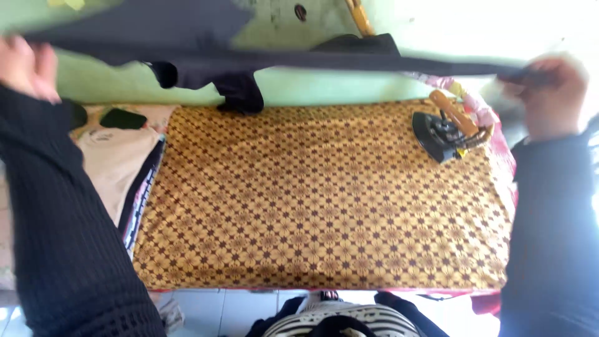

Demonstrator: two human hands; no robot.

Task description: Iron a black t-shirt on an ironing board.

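Table (324,274), covered edge to edge by a gold-and-brown patterned cloth (312,200), laid flat as a padded pressing surface. Dark garment (262,59), stretched taut and level above the far edge of the table, held out wide between both hands so it hangs open; a loose fold droops near its middle. Stack of folded clothes (118,162), cream piece on top, set just beside the table's left edge, apart from the pressing area. Flat iron (446,128), dark body with wooden handle, parked at the far right corner, clear of the open cloth. Left hand (25,65), fingers closed on the garment's left end. Right hand (552,93), blurred, fingers pinching the right end.
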